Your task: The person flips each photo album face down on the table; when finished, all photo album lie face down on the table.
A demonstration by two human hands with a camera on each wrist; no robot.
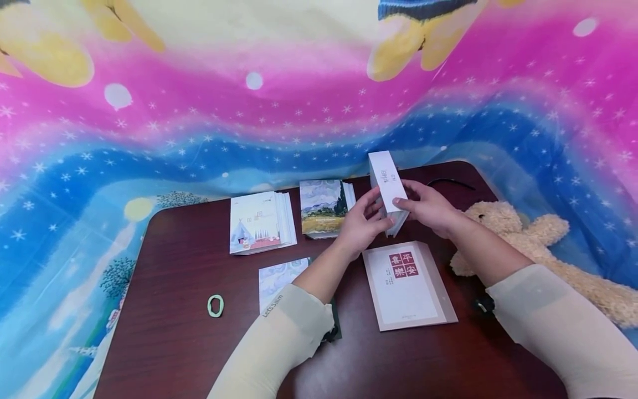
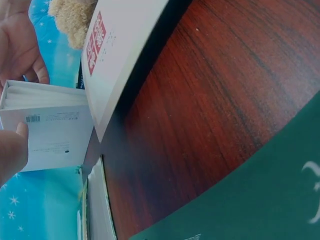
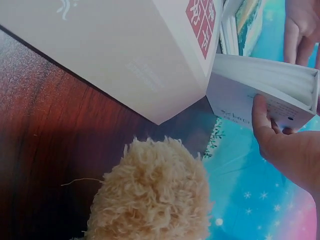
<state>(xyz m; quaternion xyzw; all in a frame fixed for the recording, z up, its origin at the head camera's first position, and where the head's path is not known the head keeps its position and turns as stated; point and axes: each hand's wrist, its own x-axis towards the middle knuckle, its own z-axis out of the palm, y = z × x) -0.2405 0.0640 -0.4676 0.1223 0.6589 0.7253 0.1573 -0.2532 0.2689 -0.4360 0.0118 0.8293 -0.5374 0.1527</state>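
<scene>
Both hands hold a white box (image 1: 390, 180) above the far part of the table, its narrow printed side facing up. Inside its open side lie several white layers (image 3: 265, 77), and a barcode shows on one wide face (image 2: 55, 120). From the left, my left hand (image 1: 366, 221) grips the box low down, thumb on the barcode face. My right hand (image 1: 431, 208) pinches it from the right, thumb along the printed side. Nearest below is a pale cover with red square characters (image 1: 408, 288), on the table.
Left of the box stand a set with a landscape painting (image 1: 321, 208) and one with a tent drawing (image 1: 256, 224). A lilac and green cover (image 1: 279, 280) lies partly under the left forearm. A green ring (image 1: 215, 306) is at left, a plush bear (image 1: 528, 244) at right.
</scene>
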